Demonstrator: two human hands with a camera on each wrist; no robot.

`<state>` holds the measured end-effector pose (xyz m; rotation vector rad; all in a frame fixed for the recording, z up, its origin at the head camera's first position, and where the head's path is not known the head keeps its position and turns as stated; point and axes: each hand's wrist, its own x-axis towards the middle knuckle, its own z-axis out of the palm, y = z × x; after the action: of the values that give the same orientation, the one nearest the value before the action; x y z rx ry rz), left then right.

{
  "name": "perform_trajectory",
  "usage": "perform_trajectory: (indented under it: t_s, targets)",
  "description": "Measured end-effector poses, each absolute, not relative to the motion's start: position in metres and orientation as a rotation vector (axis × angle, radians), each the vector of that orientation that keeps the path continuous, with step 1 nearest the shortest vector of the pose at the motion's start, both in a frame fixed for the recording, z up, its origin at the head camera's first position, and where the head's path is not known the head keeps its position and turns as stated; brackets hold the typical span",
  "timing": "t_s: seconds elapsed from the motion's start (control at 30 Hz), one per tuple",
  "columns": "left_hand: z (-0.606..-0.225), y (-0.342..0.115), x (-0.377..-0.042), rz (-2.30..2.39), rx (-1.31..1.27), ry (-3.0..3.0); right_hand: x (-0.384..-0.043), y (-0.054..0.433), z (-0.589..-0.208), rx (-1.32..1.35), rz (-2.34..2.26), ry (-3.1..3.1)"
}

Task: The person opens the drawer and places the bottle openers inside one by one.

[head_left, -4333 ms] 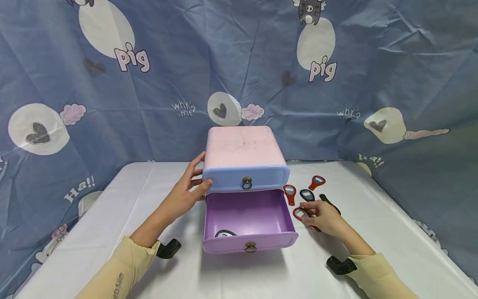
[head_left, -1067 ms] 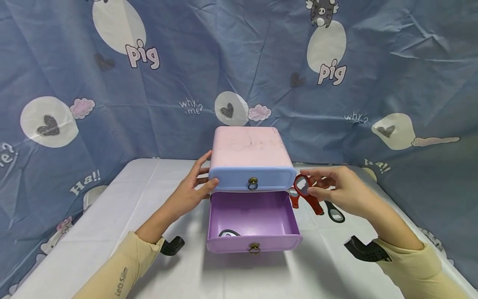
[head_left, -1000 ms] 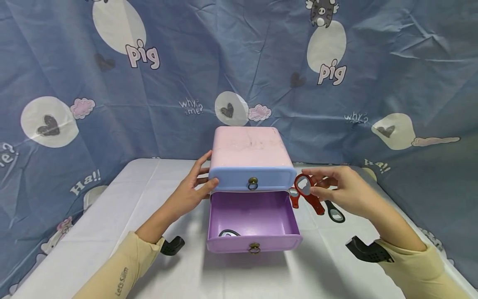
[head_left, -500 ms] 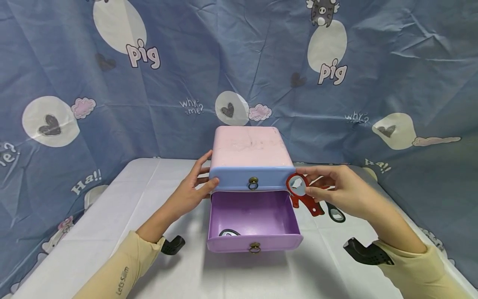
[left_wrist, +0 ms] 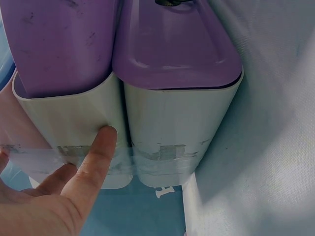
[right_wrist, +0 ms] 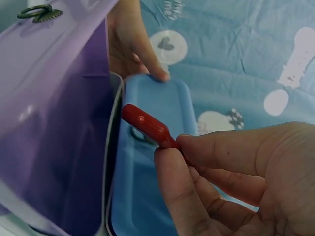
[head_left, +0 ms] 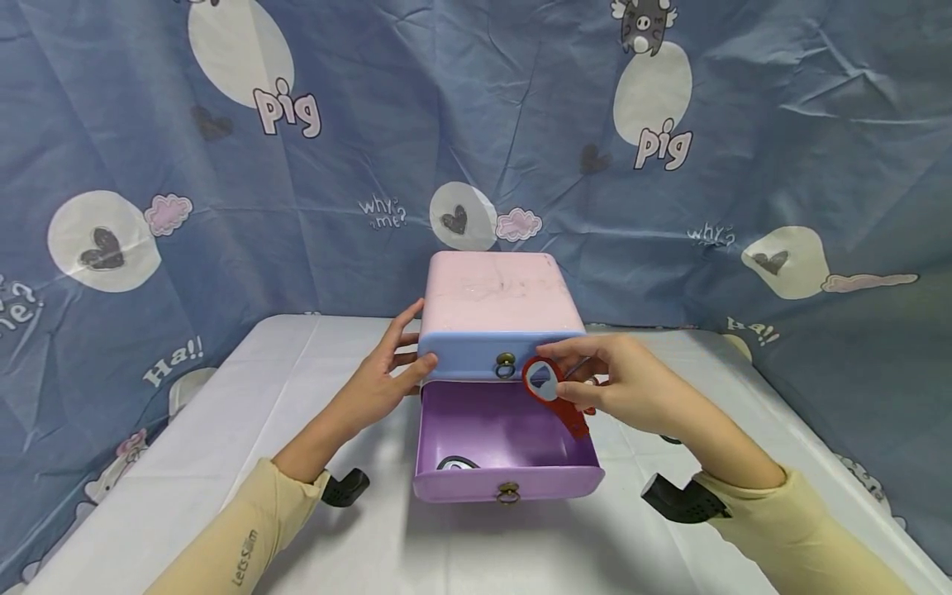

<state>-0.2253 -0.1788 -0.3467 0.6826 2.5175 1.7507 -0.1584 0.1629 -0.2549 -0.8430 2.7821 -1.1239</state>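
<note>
My right hand (head_left: 625, 380) pinches a red bottle opener (head_left: 569, 415) by its ring between thumb and fingers; its handle slants down over the right part of the pulled-out purple drawer (head_left: 509, 483). In the right wrist view this bottle opener (right_wrist: 147, 125) appears edge-on before the blue drawer front (right_wrist: 147, 196). A black-rimmed bottle opener (head_left: 456, 460) lies inside the purple drawer, partly hidden by its front. My left hand (head_left: 372, 384) rests on the left side of the drawer cabinet (head_left: 502, 289), thumb at the blue front's corner. Extended fingers touch the pale casing (left_wrist: 78, 123) in the left wrist view.
Behind the right hand, another red bottle opener (head_left: 591, 411) barely shows, and a black one (head_left: 671, 440) peeks out under the wrist. A second, pushed-in purple drawer (left_wrist: 177, 44) sits below. The white table (head_left: 312, 545) meets a blue cloth backdrop (head_left: 357, 273).
My right hand picked up the red bottle opener from the table, lifted it, then carried it left to the open drawer. The left hand stays against the cabinet.
</note>
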Motion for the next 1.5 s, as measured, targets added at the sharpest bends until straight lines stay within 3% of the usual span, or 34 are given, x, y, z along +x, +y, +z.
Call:
perform_trajectory:
  t_s: [0.63, 1.5]
  targets:
    - [-0.347, -0.179, -0.224, 1.755, 0.697, 2.507, -0.17, 0.107, -0.263, -1.106, -0.81, 2.745]
    - [-0.349, -0.18, -0.226, 1.739, 0.713, 2.536, -0.175, 0.061, -0.282, -1.141, -0.555, 2.675]
